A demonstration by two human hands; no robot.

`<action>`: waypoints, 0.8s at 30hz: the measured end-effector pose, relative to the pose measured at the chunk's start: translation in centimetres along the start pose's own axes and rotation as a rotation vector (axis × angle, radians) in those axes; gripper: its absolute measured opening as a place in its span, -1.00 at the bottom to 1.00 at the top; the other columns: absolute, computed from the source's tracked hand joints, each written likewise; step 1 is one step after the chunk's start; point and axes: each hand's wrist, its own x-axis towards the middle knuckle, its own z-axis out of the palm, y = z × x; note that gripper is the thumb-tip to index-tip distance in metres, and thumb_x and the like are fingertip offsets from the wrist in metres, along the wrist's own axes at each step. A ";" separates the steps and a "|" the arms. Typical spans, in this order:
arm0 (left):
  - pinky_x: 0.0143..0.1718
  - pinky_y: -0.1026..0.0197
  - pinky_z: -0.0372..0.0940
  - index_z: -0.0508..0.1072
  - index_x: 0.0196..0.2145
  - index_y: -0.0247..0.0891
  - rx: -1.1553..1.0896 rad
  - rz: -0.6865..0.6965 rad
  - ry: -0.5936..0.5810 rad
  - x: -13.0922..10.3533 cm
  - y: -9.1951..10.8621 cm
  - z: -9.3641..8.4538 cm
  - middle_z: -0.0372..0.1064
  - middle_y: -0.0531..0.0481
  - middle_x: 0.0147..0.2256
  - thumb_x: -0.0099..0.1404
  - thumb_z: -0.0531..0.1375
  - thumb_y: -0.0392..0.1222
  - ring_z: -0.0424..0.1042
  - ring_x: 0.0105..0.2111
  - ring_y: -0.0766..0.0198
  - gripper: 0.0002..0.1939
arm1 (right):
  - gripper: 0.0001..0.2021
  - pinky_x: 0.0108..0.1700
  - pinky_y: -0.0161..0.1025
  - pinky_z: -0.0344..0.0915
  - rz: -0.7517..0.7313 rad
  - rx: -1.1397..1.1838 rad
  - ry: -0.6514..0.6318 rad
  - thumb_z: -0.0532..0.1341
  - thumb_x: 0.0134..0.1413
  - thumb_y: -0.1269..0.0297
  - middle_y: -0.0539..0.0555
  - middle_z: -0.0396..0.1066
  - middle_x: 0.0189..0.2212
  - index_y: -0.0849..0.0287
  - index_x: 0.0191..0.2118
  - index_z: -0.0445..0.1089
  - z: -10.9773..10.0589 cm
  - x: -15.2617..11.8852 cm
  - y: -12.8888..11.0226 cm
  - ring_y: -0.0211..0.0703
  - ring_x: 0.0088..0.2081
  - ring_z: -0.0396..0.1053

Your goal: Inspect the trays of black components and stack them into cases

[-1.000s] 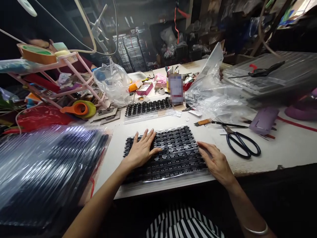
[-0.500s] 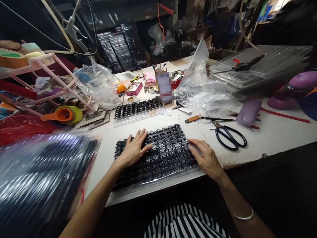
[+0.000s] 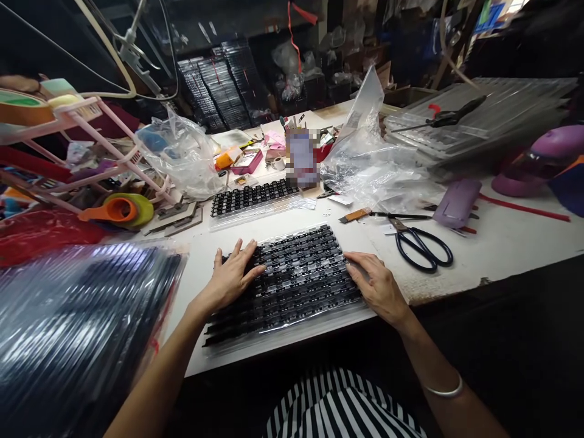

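Observation:
A clear plastic tray (image 3: 314, 316) lies near the table's front edge, filled with rows of small black parts (image 3: 301, 267) with silvery pins. My left hand (image 3: 230, 277) rests over the tray's left side with its fingers spread, palm down on the black parts. At the right edge of the tray, my right hand (image 3: 376, 286) has thumb and fingers closed about the rim; the fingertips beneath are partly hidden. Behind it stands a second clear tray with similar black parts (image 3: 253, 198).
Black-handled scissors (image 3: 422, 243), a utility knife (image 3: 356, 215) and a purple case (image 3: 457, 204) lie to the right. A stack of filled trays (image 3: 86, 322) sits at the left, below a pink rack (image 3: 104, 121). Crumpled plastic bags (image 3: 365, 164) are farther back.
My left hand has slid left across the tray, uncovering more black parts. My right hand stays at the right edge. The view has shifted slightly.

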 end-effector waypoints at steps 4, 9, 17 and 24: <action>0.21 -0.32 -0.47 -0.11 0.31 -0.21 0.127 0.002 0.016 -0.4 -0.1 0.9 -0.15 -0.13 0.31 0.32 -0.20 0.28 -0.31 0.32 0.01 -0.25 | -0.72 0.06 0.02 0.26 -0.003 -0.005 -0.003 0.08 0.23 0.20 0.15 0.46 -0.09 0.16 -0.02 0.39 0.0 0.0 0.0 -0.01 0.01 0.33; 0.22 -0.30 -0.40 -0.01 0.28 -0.29 0.198 0.044 0.118 0.1 1.0 1.4 -0.12 -0.19 0.31 0.33 -0.22 0.26 -0.29 0.32 0.00 -0.26 | -0.71 0.06 0.02 0.26 0.007 0.003 -0.012 0.09 0.24 0.20 0.16 0.45 -0.08 0.19 -0.02 0.39 0.1 -0.1 0.1 -0.01 0.02 0.31; 0.17 -0.34 -0.20 0.13 0.22 -0.23 0.117 0.038 0.141 0.5 1.0 1.6 0.10 -0.25 0.21 0.32 -0.16 0.25 -0.20 0.30 -0.07 -0.32 | -0.72 0.07 0.01 0.25 -0.016 -0.009 -0.007 0.09 0.24 0.24 0.17 0.45 -0.08 0.20 -0.02 0.39 0.1 -0.1 0.2 -0.02 0.01 0.32; 0.19 -0.36 -0.32 0.03 0.27 -0.16 0.086 0.073 0.106 1.3 1.4 1.7 -0.15 -0.12 0.32 0.33 -0.15 0.23 -0.31 0.32 -0.03 -0.34 | -0.74 0.06 0.02 0.26 -0.018 -0.007 0.000 0.09 0.23 0.24 0.14 0.46 -0.08 0.14 -0.03 0.39 0.1 0.0 0.2 -0.01 0.01 0.33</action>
